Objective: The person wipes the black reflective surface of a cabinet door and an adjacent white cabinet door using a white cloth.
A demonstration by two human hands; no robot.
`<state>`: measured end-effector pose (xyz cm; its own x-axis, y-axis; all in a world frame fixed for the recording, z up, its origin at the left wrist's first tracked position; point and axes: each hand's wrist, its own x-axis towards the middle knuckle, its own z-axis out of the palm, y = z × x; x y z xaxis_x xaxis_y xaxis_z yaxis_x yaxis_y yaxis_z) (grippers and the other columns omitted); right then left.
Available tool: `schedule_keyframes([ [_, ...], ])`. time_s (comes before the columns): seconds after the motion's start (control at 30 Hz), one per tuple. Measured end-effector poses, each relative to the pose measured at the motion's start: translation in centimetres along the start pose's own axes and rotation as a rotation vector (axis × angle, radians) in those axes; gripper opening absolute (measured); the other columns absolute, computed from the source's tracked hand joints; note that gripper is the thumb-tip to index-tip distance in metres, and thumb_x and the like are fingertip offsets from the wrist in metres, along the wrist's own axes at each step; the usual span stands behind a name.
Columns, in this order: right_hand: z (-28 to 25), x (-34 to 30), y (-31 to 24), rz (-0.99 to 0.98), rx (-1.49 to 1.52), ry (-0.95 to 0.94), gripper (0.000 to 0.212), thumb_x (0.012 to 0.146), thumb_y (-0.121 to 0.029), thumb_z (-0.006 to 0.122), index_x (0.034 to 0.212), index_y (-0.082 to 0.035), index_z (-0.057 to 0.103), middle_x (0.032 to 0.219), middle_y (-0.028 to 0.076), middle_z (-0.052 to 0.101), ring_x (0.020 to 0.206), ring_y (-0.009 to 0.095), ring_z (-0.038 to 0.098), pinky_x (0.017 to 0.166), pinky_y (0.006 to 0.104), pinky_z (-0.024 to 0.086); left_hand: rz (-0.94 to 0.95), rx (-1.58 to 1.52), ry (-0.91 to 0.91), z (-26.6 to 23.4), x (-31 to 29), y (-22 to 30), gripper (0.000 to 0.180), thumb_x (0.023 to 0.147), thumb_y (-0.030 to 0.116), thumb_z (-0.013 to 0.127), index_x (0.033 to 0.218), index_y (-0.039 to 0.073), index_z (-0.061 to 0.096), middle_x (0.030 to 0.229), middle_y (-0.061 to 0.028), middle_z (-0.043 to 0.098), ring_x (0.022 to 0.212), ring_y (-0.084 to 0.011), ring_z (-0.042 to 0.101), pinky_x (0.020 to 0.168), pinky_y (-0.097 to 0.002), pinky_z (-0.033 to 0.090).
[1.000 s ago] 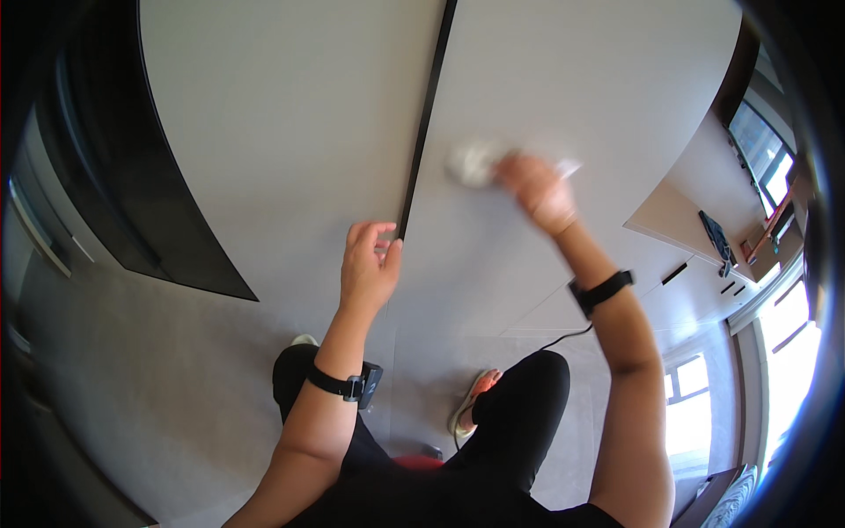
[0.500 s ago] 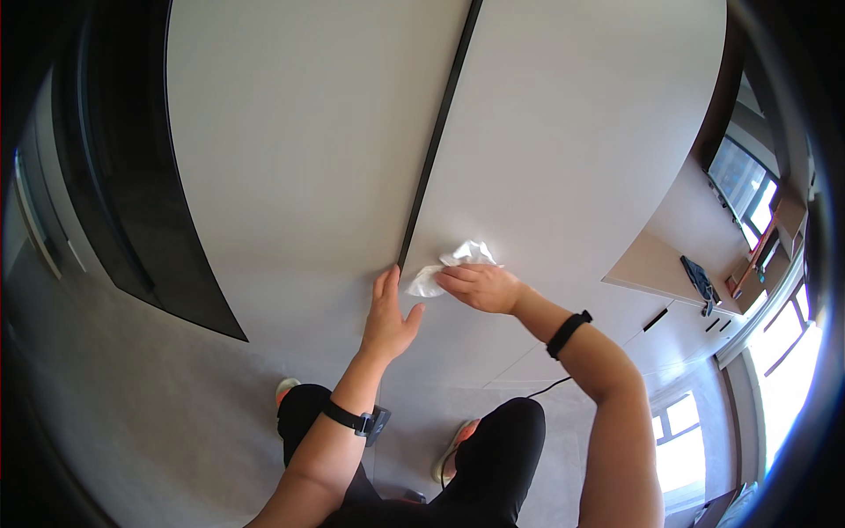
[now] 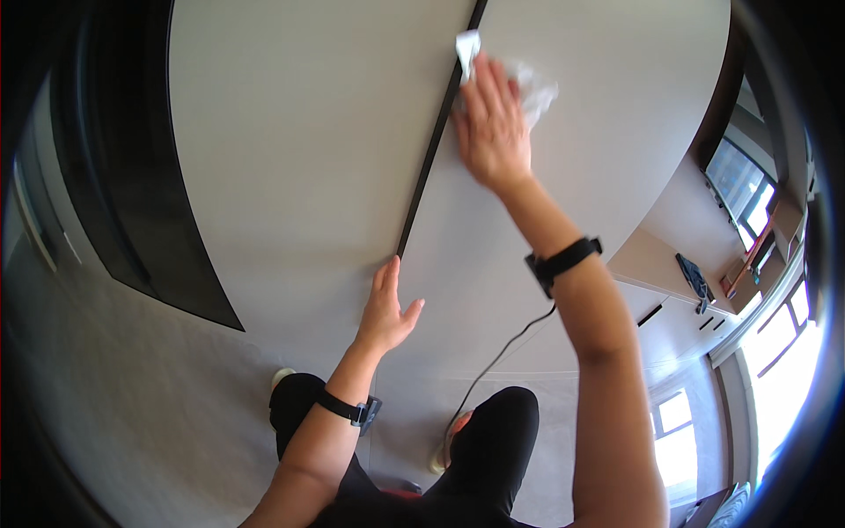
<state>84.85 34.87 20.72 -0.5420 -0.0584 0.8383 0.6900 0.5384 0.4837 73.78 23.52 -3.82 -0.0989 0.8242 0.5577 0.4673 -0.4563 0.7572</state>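
A tall pale cabinet front fills the middle, its left panel (image 3: pixel 290 132) and right panel (image 3: pixel 607 106) divided by a long dark strip (image 3: pixel 429 163). High on the right panel, beside that strip, my right hand (image 3: pixel 495 132) lies with fingers stretched over a crumpled white tissue (image 3: pixel 538 91), pressing it to the surface. The tissue sticks out past the fingertips and to the right of the hand, slightly blurred. Lower down, my left hand (image 3: pixel 385 310) holds nothing; its fingertips touch the panel at the strip's lower end, thumb apart.
A black glossy panel (image 3: pixel 123 176) stands at the left. To the right are a low cabinet with drawers (image 3: pixel 669 330), a dark item (image 3: pixel 695 280) on its ledge, and a wall screen (image 3: pixel 738 180). A black cable (image 3: pixel 493 361) hangs from my right wristband over the grey floor (image 3: pixel 194 405).
My right hand has slid up the right panel with the tissue, its arm straightening and fingers flattening out. The left hand has stayed at the strip's lower end.
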Motion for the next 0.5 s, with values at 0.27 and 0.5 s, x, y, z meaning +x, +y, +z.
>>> schedule_keyframes([
  [0.27, -2.6, -15.8, -2.3, -0.664, -0.051, -0.818, 0.052, 0.087, -0.016, 0.045, 0.138, -0.017, 0.038, 0.149, -0.003, 0.026, 0.134, 0.016, 0.03, 0.103, 0.033, 0.032, 0.031, 0.083, -0.058, 0.4, -0.2, -0.7, 0.067, 0.081, 0.019, 0.064, 0.137, 0.001, 0.03, 0.14, -0.018, 0.028, 0.121, -0.0334, 0.041, 0.086, -0.0352, 0.048],
  [0.5, -4.8, -4.1, 10.6, 0.05, -0.497, -0.185, 0.047, 0.088, -0.022, 0.05, 0.134, -0.016, 0.042, 0.141, 0.011, 0.038, 0.133, 0.03, 0.03, 0.109, 0.0481, 0.022, -0.087, 0.018, -0.057, -1.6, -1.0, -0.2, 0.056, 0.082, 0.018, 0.064, 0.132, 0.006, 0.04, 0.138, -0.0181, 0.033, 0.125, -0.0342, 0.038, 0.101, -0.0396, 0.037],
])
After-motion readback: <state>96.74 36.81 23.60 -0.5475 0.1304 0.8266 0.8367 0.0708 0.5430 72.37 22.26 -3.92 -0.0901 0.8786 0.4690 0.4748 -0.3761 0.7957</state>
